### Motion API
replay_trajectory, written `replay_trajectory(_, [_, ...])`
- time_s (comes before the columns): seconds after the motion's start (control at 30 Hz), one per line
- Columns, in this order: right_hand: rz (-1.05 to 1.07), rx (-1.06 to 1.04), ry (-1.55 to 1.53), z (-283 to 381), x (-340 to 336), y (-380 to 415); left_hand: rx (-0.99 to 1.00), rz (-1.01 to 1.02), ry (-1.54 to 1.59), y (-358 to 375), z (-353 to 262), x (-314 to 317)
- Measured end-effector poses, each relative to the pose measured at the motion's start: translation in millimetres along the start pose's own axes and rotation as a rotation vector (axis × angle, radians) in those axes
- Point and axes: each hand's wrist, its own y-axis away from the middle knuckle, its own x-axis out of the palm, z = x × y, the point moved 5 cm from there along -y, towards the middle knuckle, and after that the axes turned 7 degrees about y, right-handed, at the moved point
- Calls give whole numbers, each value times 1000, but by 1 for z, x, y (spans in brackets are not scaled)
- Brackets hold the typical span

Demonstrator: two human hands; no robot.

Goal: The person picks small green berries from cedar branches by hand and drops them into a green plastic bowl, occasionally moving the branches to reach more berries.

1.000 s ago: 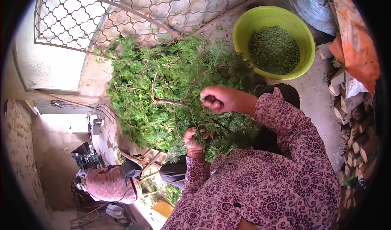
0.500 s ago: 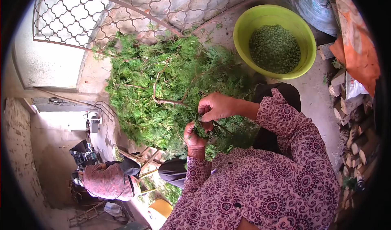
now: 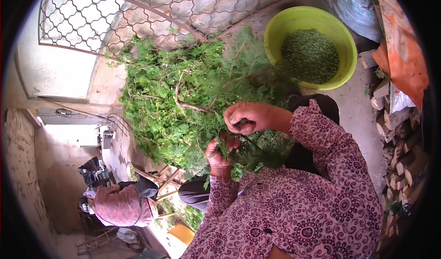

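My left hand point(image 3: 220, 155) is closed on a green leafy sprig point(image 3: 223, 145), which shows between its fingers and thumb. Just above and to the right, my right hand point(image 3: 250, 119) is curled, fingertips drawn in toward the thumb; whatever lies inside is hidden. The two hands are a little apart. Beneath and beyond them spreads a big heap of cut evergreen branches point(image 3: 156, 87) with feathery leaves and a bare brown stem point(image 3: 195, 107). A lime-green basin point(image 3: 347, 59) on the floor beyond my right arm holds many small round green pieces point(image 3: 310, 54).
At the lower left a person point(image 3: 121, 205) in a patterned top sits bent over. A metal lattice point(image 3: 183, 11) edges the far side. Stacked firewood point(image 3: 404, 167), an orange sheet point(image 3: 404, 52) and a white sack point(image 3: 353, 11) line the right. A yellow container point(image 3: 183, 233) stands near the bottom.
My right hand has drawn slightly away from the left and its fingers have curled further in. The branches beside the basin have shifted and look blurred. My left hand stays about where it was.
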Motion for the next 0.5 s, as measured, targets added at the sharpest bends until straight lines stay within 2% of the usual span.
replay_trajectory(0.03, [-2, -2, -2, 9, 8, 2, -3, -1, 0, 0, 0, 2])
replay_trajectory(0.1, [-215, -55, 254, 23, 9, 5, -18, -341, -212, 7, 2, -9])
replay_trajectory(0.13, [-268, -40, 274, 23, 7, 3, -15, -415, -168, 10, 4, -23])
replay_trajectory(0.3, [-317, 27, 516, 6, -13, 0, -2, -559, -187, 10, 8, -35])
replay_trajectory(0.37, [-395, 32, 1228, 6, -12, 0, 14, -569, -246, 7, 6, -25])
replay_trajectory(0.4, [-433, -58, 1428, 4, -14, -3, 15, -570, -245, 7, 6, -26])
replay_trajectory(0.5, [-467, -8, 1552, -8, -25, -4, 24, -581, -265, 8, 6, -28])
